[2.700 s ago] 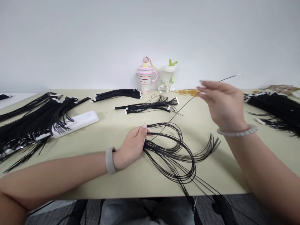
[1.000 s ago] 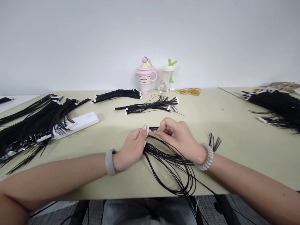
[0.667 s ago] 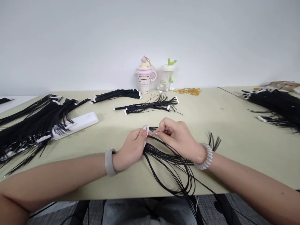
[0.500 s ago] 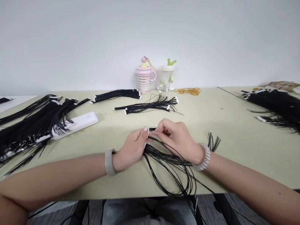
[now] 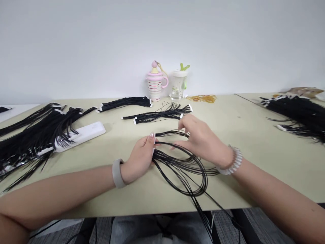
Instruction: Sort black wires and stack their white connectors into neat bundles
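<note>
One wire bundle (image 5: 182, 166) is clutched at its white end by the left hand (image 5: 139, 152), near side! The right hand (image 5: 201, 137) is held half-open over its strands, grip unclear. Two more bundles (image 5: 162, 113) are laid far, a heap (image 5: 38, 132) left, another heap (image 5: 297, 115) right.

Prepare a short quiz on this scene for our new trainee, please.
1. Multiple choice: what is the left hand pinching?
A) the white-tabbed end of the black wire bundle
B) a rubber band
C) the white oblong device

2. True or false: the right hand wears the coiled bracelet.

3. Short answer: which stands further left in the view, the pink-and-white mug or the clear bottle?

Key: 1 A; 2 true; 3 the pink-and-white mug.
</note>
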`<state>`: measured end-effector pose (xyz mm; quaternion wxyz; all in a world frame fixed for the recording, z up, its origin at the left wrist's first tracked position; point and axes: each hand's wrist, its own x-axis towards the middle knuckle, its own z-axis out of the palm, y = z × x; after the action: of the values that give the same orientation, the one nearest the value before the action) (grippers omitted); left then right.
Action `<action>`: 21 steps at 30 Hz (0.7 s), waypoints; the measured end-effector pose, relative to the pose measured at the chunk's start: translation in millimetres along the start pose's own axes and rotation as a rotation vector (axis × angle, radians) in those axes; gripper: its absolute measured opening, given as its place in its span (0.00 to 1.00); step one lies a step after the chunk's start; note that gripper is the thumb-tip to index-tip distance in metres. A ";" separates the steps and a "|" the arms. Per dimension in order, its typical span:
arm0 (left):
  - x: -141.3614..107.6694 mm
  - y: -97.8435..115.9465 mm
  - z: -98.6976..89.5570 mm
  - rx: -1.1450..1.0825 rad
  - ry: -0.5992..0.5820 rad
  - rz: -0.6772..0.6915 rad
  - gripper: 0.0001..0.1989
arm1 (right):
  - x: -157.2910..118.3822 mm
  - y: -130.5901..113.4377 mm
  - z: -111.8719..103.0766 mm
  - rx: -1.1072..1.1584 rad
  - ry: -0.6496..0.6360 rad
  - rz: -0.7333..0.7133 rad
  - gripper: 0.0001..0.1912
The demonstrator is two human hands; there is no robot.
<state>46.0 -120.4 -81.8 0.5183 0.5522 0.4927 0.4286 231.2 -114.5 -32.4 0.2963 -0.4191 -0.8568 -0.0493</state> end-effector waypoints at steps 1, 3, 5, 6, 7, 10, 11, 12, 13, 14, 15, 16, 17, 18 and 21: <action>1.0 -1.2 0.1 -0.042 0.031 -0.019 0.19 | -0.3 3.8 -6.7 -0.035 -0.006 0.013 0.19; 2.5 -2.7 0.6 -0.102 0.080 -0.039 0.19 | -2.7 10.5 -19.9 -0.078 -0.096 0.076 0.21; 2.9 -2.6 1.2 -0.125 0.108 -0.033 0.19 | -6.4 14.9 -30.4 -0.071 -0.299 0.145 0.25; 2.8 -1.8 1.6 -0.121 0.118 -0.036 0.19 | -8.2 15.8 -34.0 -0.048 -0.423 0.169 0.27; 2.3 -0.6 2.0 -0.114 0.125 -0.047 0.19 | -9.9 15.6 -36.3 -0.015 -0.541 0.178 0.28; -0.3 4.8 3.0 -0.057 0.135 -0.072 0.18 | -12.2 8.2 -35.1 0.110 -0.737 0.140 0.27; -1.6 6.6 3.2 -0.024 0.139 -0.062 0.18 | -12.1 3.9 -32.2 0.167 -0.743 0.109 0.25; -3.0 8.1 3.3 0.008 0.139 -0.039 0.18 | -11.6 -0.9 -28.3 0.239 -0.728 0.071 0.23; -4.4 9.2 3.3 0.038 0.134 -0.010 0.18 | -11.0 -6.1 -23.5 0.316 -0.695 0.038 0.21; -5.7 9.8 3.4 0.064 0.126 0.021 0.17 | -10.4 -11.2 -18.1 0.387 -0.652 0.015 0.19; -6.8 10.1 3.3 0.081 0.116 0.050 0.17 | -9.8 -16.0 -12.3 0.445 -0.598 0.004 0.17; -7.8 9.9 3.2 0.094 0.105 0.075 0.17 | -9.5 -20.2 -6.4 0.483 -0.538 0.007 0.16; -8.4 9.3 3.1 0.105 0.097 0.098 0.17 | -9.4 -23.7 -0.7 0.499 -0.484 0.024 0.16; -8.8 8.5 2.9 0.118 0.091 0.118 0.17 | -9.5 -26.5 4.4 0.498 -0.442 0.048 0.16; -8.8 5.7 1.8 0.175 0.081 0.180 0.19 | -10.5 -30.3 14.4 0.478 -0.395 0.090 0.15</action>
<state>47.0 -129.3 -75.9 0.4071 0.6196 0.4973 0.4507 206.8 -136.5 -45.0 0.2159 -0.3766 -0.8658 0.2491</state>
